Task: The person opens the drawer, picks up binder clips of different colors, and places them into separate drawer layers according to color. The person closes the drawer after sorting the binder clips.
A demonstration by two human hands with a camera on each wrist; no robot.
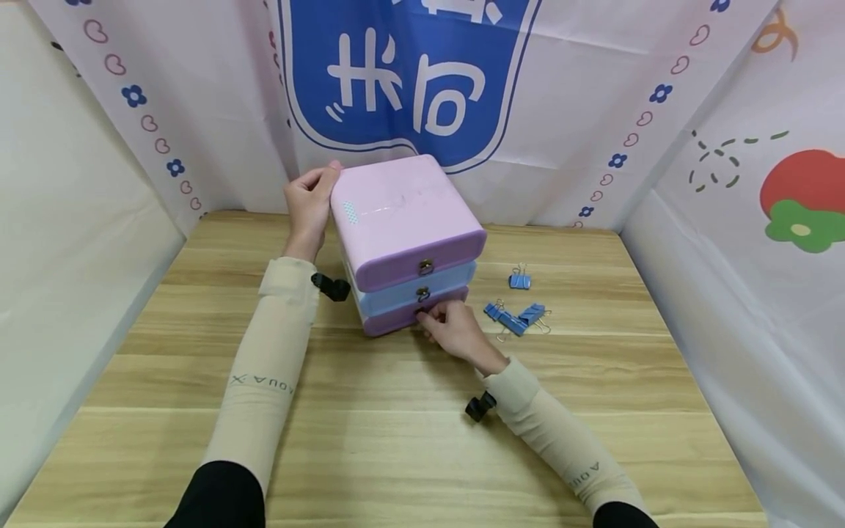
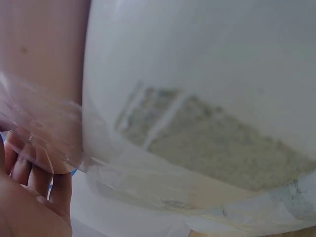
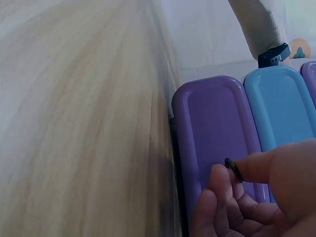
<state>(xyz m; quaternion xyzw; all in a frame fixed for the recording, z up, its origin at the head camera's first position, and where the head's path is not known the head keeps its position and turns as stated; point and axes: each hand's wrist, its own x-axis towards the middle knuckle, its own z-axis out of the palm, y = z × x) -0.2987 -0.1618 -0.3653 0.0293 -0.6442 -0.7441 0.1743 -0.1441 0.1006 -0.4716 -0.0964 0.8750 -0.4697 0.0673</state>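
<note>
Right hand [image 1: 460,334] (narrow pinch) on drawer pull [image 3: 234,170]

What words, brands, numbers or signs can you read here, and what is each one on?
"AQUA X": left sleeve, upside down; the Q is uncertain.
"AQU": right sleeve, small; any further letters unreadable.
Large white characters: blue shield on the backdrop, seemingly upside down, partly cut off; I can't read them reliably.
Drawer box: no readable text; the patterned patch in the left wrist view is too blurred.
</note>
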